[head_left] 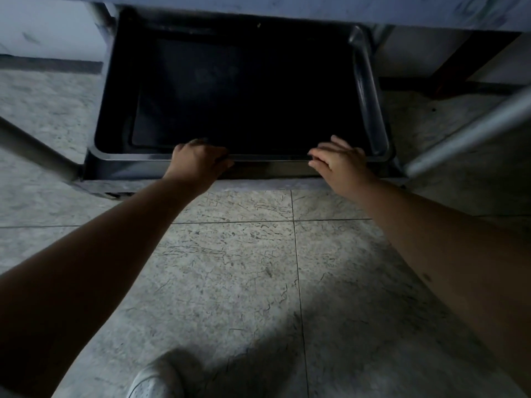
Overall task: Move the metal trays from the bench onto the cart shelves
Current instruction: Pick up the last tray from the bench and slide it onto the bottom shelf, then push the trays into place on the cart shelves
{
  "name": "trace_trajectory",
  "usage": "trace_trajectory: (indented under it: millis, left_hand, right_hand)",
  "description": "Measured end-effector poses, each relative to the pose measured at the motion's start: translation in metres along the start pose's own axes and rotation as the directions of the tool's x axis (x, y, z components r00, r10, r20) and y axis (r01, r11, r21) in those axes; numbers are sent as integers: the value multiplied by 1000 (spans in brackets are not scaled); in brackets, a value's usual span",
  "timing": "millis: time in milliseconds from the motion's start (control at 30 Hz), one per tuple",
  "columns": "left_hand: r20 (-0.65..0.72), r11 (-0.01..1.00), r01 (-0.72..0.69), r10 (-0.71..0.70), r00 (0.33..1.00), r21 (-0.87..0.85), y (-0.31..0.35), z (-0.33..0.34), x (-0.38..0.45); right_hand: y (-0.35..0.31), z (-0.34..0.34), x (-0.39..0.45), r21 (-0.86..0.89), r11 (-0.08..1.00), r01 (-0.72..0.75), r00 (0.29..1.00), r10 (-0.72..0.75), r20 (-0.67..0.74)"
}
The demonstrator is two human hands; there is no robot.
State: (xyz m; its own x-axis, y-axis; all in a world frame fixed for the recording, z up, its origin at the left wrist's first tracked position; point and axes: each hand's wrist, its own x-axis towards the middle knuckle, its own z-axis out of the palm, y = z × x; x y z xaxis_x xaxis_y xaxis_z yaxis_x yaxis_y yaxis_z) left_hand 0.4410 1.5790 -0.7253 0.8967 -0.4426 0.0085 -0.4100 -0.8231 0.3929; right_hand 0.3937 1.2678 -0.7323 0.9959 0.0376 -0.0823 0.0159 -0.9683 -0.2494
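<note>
A dark metal tray lies flat on the lowest shelf of the cart, close to the floor. Its inside is in deep shadow. My left hand is curled over the tray's near rim, left of the middle, gripping it. My right hand rests on the same rim further right, with its fingers spread and flat, not clearly wrapped around the edge. A higher cart shelf runs across the top of the view, above the tray.
Slanted metal tubes of the cart frame stand at the left and right. A dark wooden leg is behind at the right. Speckled floor tiles fill the foreground, with my white shoe at the bottom.
</note>
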Motion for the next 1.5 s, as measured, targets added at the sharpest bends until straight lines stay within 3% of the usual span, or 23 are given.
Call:
trace_trajectory:
  millis: [133, 333, 467, 633, 867, 1067, 1300, 1500]
  left_hand:
    - [184, 967, 142, -182, 966, 211, 22, 3, -18]
    - [307, 963, 190, -242, 920, 192, 83, -47, -97]
    - [412, 937, 209, -314, 855, 281, 138, -134, -154]
    - [423, 916, 274, -381, 822, 293, 233, -294, -200]
    - [268, 940, 245, -307, 913, 239, 364, -531, -223]
    - [80, 953, 186, -210, 974, 239, 398, -663, -235]
    - [30, 926, 109, -128, 991, 362, 370, -733, -233]
    - [72, 923, 63, -97, 993, 379, 335, -750, -228]
  right_hand:
    - [-20, 0, -12, -222, 963, -155, 963, 197, 186]
    - [-73, -43, -90, -179, 981, -73, 934, 130, 331]
    - [-107, -122, -152, -147, 984, -105, 889, 159, 430]
    - [-158, -282, -223, -106, 986, -132, 849, 168, 502]
    - [-244, -530, -291, -52, 993, -102, 908, 114, 403]
    - [-306, -675, -296, -98, 995, -33, 982, 51, 184]
    - [-348, -720, -274, -89, 994, -64, 998, 66, 18]
    - [-368, -719, -267, -90, 991, -98, 995, 97, -13]
